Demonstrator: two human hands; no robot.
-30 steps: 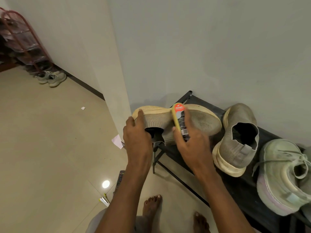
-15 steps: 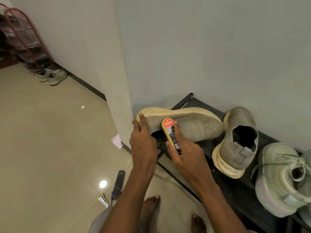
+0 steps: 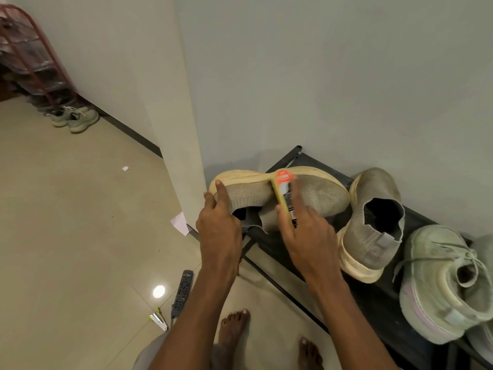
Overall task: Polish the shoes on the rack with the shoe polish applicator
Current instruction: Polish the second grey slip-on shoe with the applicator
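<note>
Left hand grips heel of beige knit shoe tilted on its side over the black rack; right hand holds polish applicator pressed flat against shoe's upper.

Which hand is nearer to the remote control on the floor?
Left. The left hand holds the shoe heel, up and right of the remote control; the right hand with the polish applicator is farther right.
</note>
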